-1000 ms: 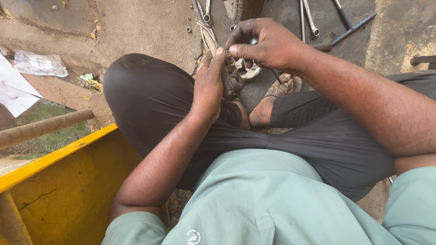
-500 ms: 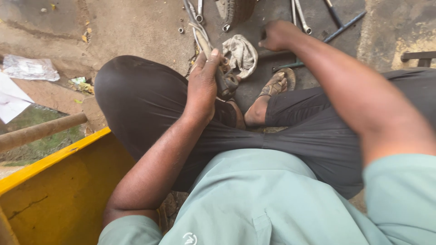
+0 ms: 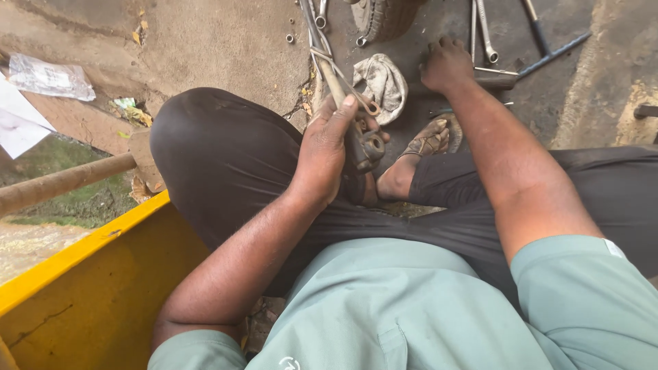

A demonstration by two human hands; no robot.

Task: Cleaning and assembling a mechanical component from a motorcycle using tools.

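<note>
I sit cross-legged on the ground in dark trousers. My left hand (image 3: 330,149) grips a dark metal part (image 3: 367,145) with a round end, resting on my shin next to a long wrench (image 3: 329,65) that lies on the ground. My right hand (image 3: 447,65) reaches forward and presses down on a dark-handled tool (image 3: 497,80) on the ground, fingers curled over it. A dirty grey rag (image 3: 381,82) lies between the two hands. My sandalled foot (image 3: 428,142) sits just below the right hand.
Several wrenches (image 3: 483,31) and a dark bar (image 3: 554,51) lie at the top. A tyre (image 3: 384,17) stands at the top edge. A yellow metal bin (image 3: 82,288) is at left, a rusty pipe (image 3: 62,183) beside it. Plastic wrap (image 3: 49,79) and small nuts (image 3: 290,38) lie on the ground.
My right hand left the part in my left hand and reached forward onto the tool on the ground. The rag now lies on the ground. My left hand kept its grip.
</note>
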